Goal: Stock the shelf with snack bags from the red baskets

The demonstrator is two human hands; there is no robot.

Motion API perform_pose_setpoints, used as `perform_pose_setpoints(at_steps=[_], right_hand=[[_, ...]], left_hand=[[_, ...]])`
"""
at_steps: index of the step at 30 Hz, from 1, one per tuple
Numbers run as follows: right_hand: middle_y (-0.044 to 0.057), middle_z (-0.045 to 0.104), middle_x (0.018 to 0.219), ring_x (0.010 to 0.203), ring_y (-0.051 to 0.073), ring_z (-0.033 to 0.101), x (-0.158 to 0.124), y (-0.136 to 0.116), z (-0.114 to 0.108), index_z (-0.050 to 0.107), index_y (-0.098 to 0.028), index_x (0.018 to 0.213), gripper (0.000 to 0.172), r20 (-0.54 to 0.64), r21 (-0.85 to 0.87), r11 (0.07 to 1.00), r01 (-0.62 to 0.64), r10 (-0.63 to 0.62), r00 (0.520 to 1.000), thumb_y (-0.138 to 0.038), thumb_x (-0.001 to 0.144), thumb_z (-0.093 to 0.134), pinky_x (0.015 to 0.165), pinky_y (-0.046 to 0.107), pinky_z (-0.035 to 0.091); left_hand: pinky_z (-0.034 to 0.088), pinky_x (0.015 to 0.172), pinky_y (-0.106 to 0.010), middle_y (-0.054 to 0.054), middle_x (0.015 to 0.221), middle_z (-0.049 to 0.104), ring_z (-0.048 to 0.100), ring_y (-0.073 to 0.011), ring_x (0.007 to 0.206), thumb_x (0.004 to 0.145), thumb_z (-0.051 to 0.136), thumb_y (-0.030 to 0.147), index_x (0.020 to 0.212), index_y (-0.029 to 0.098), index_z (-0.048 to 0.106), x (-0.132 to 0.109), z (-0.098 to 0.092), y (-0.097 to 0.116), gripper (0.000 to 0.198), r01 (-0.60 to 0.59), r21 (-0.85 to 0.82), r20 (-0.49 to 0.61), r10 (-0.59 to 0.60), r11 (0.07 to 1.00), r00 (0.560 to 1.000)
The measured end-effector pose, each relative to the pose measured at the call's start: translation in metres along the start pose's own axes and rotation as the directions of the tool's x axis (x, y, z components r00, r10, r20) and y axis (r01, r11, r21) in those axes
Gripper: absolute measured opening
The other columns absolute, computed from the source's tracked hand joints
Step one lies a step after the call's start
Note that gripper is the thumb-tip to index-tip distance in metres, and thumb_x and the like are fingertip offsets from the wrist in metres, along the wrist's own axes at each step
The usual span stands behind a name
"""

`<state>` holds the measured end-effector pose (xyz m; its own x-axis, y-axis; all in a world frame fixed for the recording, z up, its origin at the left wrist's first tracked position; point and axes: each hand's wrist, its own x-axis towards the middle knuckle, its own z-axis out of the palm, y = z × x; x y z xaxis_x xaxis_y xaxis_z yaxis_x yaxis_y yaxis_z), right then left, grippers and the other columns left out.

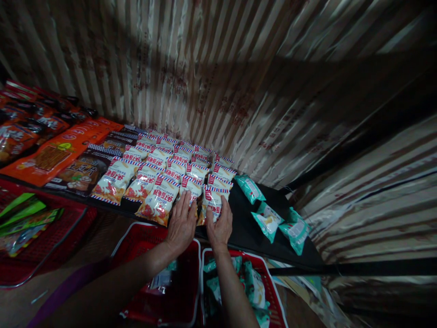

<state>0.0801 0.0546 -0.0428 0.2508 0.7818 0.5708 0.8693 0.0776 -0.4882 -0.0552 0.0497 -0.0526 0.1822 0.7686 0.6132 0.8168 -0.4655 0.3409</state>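
Note:
Rows of small white snack bags [160, 198] with red lettering and striped ends stand on a black shelf [246, 228]. My left hand [182, 223] lies with its fingers stretched over the lower part of a front-row snack bag [191, 186]. At the right end of that row, my right hand [220, 228] rests against another white snack bag [212, 198], thumb and fingers apart. Both hands touch the bags without closing round them. Palms and the lower parts of these two bags are partly hidden.
Several teal snack bags [269, 221] lie loose at the shelf's right. Orange bags [58, 150] and brown bags [80, 171] fill the left. Below stand red baskets, one with teal bags [254, 287], another with green packets [22, 209]. Corrugated sheeting [205, 68] rises behind.

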Motion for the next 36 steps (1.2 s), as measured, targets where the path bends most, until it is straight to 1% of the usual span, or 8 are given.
perform_pose_setpoints(at_steps=[7, 13, 16, 21, 26, 29, 31, 36], right_hand=[[0.016, 0.048, 0.135, 0.125, 0.028, 0.043, 0.002, 0.003, -0.001, 0.035, -0.015, 0.137, 0.059, -0.012, 0.031, 0.999, -0.037, 0.037, 0.999, -0.045, 0.087, 0.042, 0.1, 0.046, 0.038], [0.018, 0.032, 0.147, 0.134, 0.03, 0.033, 0.006, -0.003, -0.006, 0.025, -0.013, 0.143, 0.07, 0.074, 0.005, 0.997, -0.083, 0.083, 0.994, -0.053, 0.087, 0.037, 0.104, 0.049, 0.032], [0.019, 0.034, 0.146, 0.133, 0.031, 0.034, 0.007, -0.007, -0.007, 0.025, -0.013, 0.144, 0.071, 0.045, -0.025, 0.991, -0.135, 0.136, 0.99, -0.055, 0.087, 0.034, 0.104, 0.05, 0.031], [0.018, 0.039, 0.143, 0.13, 0.031, 0.039, 0.006, -0.009, -0.006, 0.024, -0.014, 0.144, 0.07, 0.042, -0.007, 0.981, -0.193, 0.193, 0.98, -0.055, 0.088, 0.033, 0.1, 0.049, 0.035], [0.018, 0.046, 0.137, 0.122, 0.031, 0.046, 0.004, -0.009, -0.006, 0.026, -0.013, 0.143, 0.07, -0.007, 0.049, 0.965, -0.256, 0.257, 0.966, -0.056, 0.088, 0.033, 0.096, 0.045, 0.038], [0.02, 0.046, 0.137, 0.121, 0.031, 0.046, 0.004, -0.009, -0.006, 0.025, -0.01, 0.143, 0.072, -0.037, 0.06, 0.965, -0.257, 0.259, 0.965, -0.056, 0.088, 0.033, 0.096, 0.045, 0.038], [0.021, 0.047, 0.136, 0.121, 0.032, 0.046, 0.004, -0.008, -0.006, 0.025, -0.01, 0.143, 0.072, -0.021, 0.063, 0.966, -0.253, 0.254, 0.967, -0.055, 0.088, 0.034, 0.095, 0.047, 0.038], [0.017, 0.042, 0.141, 0.128, 0.028, 0.041, 0.001, -0.004, -0.01, 0.025, -0.016, 0.144, 0.065, 0.036, 0.13, 0.971, -0.202, 0.199, 0.979, -0.052, 0.09, 0.032, 0.1, 0.048, 0.035]], left_hand=[[0.035, 0.106, -0.049, -0.02, 0.148, 0.03, 0.02, -0.0317, 0.14, 0.084, 0.046, 0.015, 0.132, 0.009, 0.042, 0.001, -0.005, 0.002, 0.049, 0.012, 0.031, 0.03, -0.013, 0.999, 0.999], [0.034, 0.107, -0.049, -0.019, 0.149, 0.028, 0.017, -0.0316, 0.141, 0.083, 0.05, 0.016, 0.13, 0.014, 0.046, 0.002, -0.009, 0.004, 0.047, -0.007, 0.024, -0.002, 0.007, 1.0, 1.0], [0.03, 0.108, -0.053, -0.017, 0.151, 0.024, 0.014, -0.0326, 0.141, 0.083, 0.052, 0.018, 0.127, 0.018, 0.049, 0.003, -0.009, 0.005, 0.044, -0.04, 0.015, -0.019, 0.041, 0.999, 0.999], [0.025, 0.111, -0.054, -0.015, 0.15, 0.029, 0.014, -0.0328, 0.141, 0.082, 0.054, 0.021, 0.126, 0.02, 0.051, 0.005, -0.004, 0.006, 0.044, -0.07, 0.004, -0.011, 0.07, 0.998, 0.997], [0.024, 0.111, -0.054, -0.018, 0.148, 0.031, 0.015, -0.0319, 0.141, 0.083, 0.051, 0.019, 0.127, 0.015, 0.051, 0.004, -0.005, 0.01, 0.044, -0.083, 0.011, -0.033, 0.083, 0.996, 0.996], [0.022, 0.112, -0.053, -0.017, 0.148, 0.031, 0.016, -0.0308, 0.141, 0.084, 0.049, 0.022, 0.134, 0.015, 0.044, 0.001, -0.007, 0.016, 0.05, -0.14, -0.011, -0.015, 0.139, 0.99, 0.99], [0.022, 0.112, -0.051, -0.014, 0.149, 0.031, 0.016, -0.0295, 0.141, 0.086, 0.047, 0.023, 0.138, 0.017, 0.04, 0.0, -0.006, 0.02, 0.053, -0.171, -0.029, 0.013, 0.172, 0.985, 0.985], [0.02, 0.113, -0.05, -0.013, 0.147, 0.035, 0.019, -0.0292, 0.141, 0.086, 0.048, 0.028, 0.14, 0.016, 0.037, 0.004, 0.0, 0.024, 0.056, -0.164, -0.045, 0.047, 0.166, 0.986, 0.985]])
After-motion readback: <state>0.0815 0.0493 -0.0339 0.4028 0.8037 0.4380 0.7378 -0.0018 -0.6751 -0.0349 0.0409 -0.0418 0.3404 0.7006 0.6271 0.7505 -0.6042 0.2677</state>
